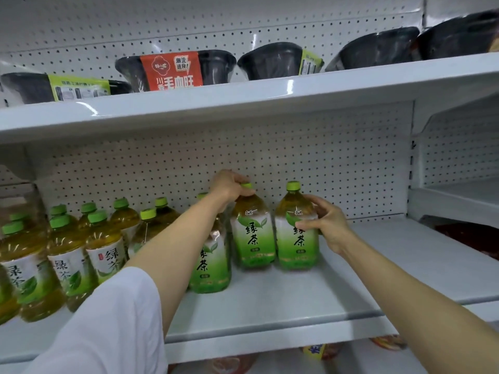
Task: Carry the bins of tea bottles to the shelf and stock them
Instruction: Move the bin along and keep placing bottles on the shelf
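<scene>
My right hand (328, 225) wraps the shoulder of the right-hand tea bottle (296, 230), fingers curled onto its label, and my left hand (229, 184) grips the cap of the bottle beside it (252, 230). Both stand upright on the white shelf (270, 300), touching. Full of tea, they likely feel heavy; the plastic walls probably give and the film label looks slick (so the ridged cap or neck seems the surer hold). More bottles (67, 252) crowd the left. Behind is pegboard; above, black bowls (272, 60).

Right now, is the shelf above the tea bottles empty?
No, the upper shelf holds black bowls in a row.
</scene>
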The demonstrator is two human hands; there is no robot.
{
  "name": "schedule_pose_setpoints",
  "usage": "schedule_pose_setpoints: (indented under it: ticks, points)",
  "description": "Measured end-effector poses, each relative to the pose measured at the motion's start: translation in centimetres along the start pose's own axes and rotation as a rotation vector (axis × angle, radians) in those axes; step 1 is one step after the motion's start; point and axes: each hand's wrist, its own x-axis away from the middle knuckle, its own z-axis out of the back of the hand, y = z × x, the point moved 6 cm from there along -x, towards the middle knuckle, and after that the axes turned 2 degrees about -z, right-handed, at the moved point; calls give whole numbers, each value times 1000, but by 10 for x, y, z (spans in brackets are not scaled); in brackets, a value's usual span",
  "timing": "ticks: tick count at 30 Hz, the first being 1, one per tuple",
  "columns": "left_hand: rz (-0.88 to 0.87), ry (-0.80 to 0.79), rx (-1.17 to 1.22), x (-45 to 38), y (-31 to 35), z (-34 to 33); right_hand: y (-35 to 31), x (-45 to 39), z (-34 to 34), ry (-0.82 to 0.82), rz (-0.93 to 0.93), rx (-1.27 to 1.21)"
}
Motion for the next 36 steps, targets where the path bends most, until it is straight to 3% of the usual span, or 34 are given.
schedule_pose_setpoints:
  ticks: [36]
  points:
    - [20, 5, -83, -64, -36, -20, 43, -69, 8, -16, -49, -123]
